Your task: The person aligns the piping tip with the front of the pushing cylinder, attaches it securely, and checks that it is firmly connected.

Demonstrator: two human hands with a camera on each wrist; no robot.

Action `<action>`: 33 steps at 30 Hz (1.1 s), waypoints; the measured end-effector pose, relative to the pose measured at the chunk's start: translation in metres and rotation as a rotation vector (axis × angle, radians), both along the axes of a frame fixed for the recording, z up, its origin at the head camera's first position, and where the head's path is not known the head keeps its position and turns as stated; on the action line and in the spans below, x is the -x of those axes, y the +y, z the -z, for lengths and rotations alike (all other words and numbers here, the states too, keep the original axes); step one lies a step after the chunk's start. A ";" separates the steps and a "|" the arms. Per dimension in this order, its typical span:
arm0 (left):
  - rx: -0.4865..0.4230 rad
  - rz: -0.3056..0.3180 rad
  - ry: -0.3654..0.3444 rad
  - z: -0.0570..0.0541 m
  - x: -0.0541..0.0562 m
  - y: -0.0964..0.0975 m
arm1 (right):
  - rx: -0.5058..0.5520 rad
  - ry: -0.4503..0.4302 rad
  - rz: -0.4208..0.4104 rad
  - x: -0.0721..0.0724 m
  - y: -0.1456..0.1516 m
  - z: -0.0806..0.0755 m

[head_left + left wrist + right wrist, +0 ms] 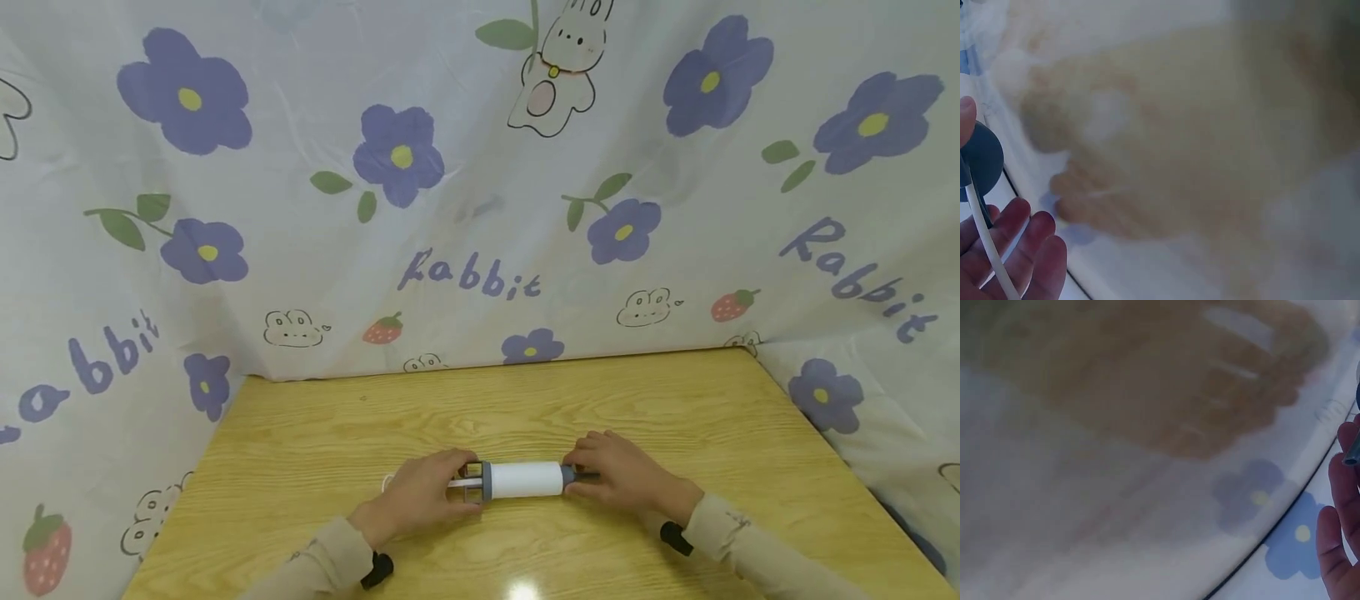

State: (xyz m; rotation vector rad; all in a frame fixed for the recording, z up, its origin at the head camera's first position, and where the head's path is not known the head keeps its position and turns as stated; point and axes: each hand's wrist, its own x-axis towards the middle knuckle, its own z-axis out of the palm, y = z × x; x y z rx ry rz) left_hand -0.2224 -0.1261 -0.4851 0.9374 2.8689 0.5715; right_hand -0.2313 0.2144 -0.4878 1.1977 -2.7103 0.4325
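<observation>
A syringe-like tool (527, 480) with a white barrel and grey ends lies crosswise over the wooden table. My left hand (423, 492) holds its left end, fingertips and thumb on opposite sides of a grey open frame. A white rod (465, 482) runs through that frame under the hand. In the left wrist view the thumb is by a grey disc (986, 159), and other fingers (1038, 244) spread loosely beside the white rod. My right hand (618, 475) pinches the grey right end, where a narrow nozzle (588, 477) extends under the palm. The right wrist view shows the nozzle's hollow tip (1352, 459).
The wooden table (337, 417) reaches back to a printed cloth (465, 208) with flowers and rabbits, which also hangs at both sides. Black wrist straps (377, 572) sit beneath the sleeves. Most of both wrist views is blurred.
</observation>
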 end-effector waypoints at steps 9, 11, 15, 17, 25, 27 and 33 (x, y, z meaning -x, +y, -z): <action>0.003 0.001 -0.003 0.002 -0.004 -0.002 | -0.007 -0.052 0.022 -0.005 -0.003 0.006; 0.015 0.001 0.002 0.002 -0.003 -0.002 | -0.007 -0.059 0.024 -0.005 -0.003 0.006; 0.031 0.001 0.006 0.002 -0.003 -0.004 | -0.007 -0.078 0.032 -0.005 -0.005 0.005; 0.034 0.000 0.004 0.002 -0.002 -0.004 | -0.005 -0.087 0.032 -0.005 -0.006 0.005; 0.073 -0.004 -0.039 0.006 -0.002 -0.003 | -0.029 -0.103 0.030 -0.005 -0.006 0.007; 0.081 -0.005 -0.052 0.006 -0.002 -0.003 | -0.036 -0.122 0.036 -0.006 -0.005 0.007; 0.061 -0.036 -0.104 -0.001 0.000 -0.010 | -0.012 -0.205 0.110 -0.003 0.006 0.002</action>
